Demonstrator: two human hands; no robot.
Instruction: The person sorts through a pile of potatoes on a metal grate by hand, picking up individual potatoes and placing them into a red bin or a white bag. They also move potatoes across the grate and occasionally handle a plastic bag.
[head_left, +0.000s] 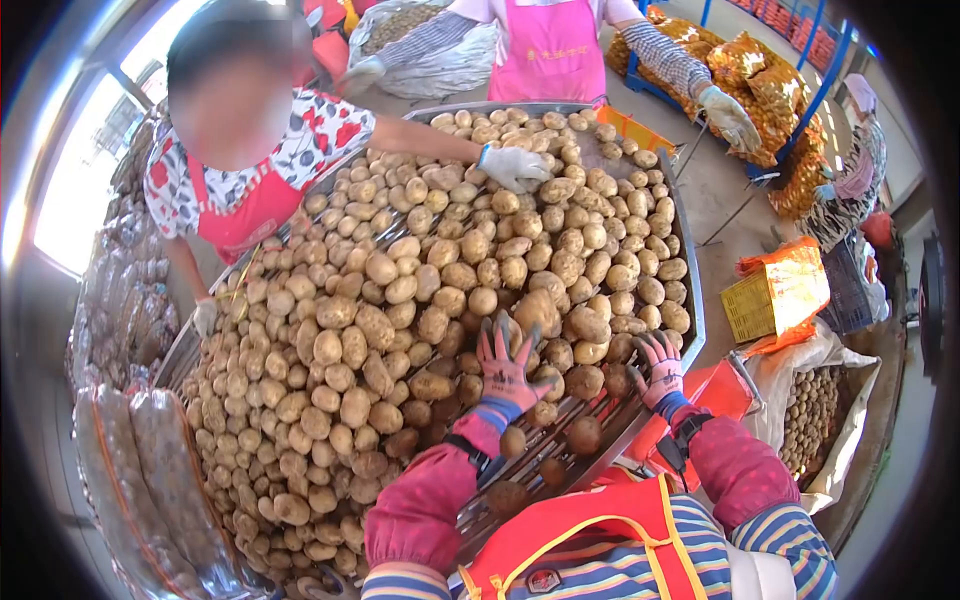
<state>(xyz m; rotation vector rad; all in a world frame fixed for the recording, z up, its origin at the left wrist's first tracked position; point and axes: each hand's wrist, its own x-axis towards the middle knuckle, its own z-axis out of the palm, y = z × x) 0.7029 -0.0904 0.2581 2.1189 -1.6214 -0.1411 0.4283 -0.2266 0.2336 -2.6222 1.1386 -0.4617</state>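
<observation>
Heaps of potatoes [378, 330] cover a metal-framed sorting table [690, 265] in front of me. My left hand [507, 375], in a pink glove with grey fingertips, lies spread over the potatoes near the front of the table. Its fingers are apart and touch or nearly touch several potatoes. My right hand [660, 375], gloved the same way, rests with fingers spread at the table's right edge, beside the last potatoes there. Between and below my hands, dark bars [570, 415] show, with a few loose potatoes on them.
A co-worker's white-gloved hand [516, 168] lies on the potatoes at the far side. Another person in a pink apron [548, 50] stands behind the table. To the right are a yellow crate [750, 303], a white sack of small potatoes [812, 415] and a red container [720, 390].
</observation>
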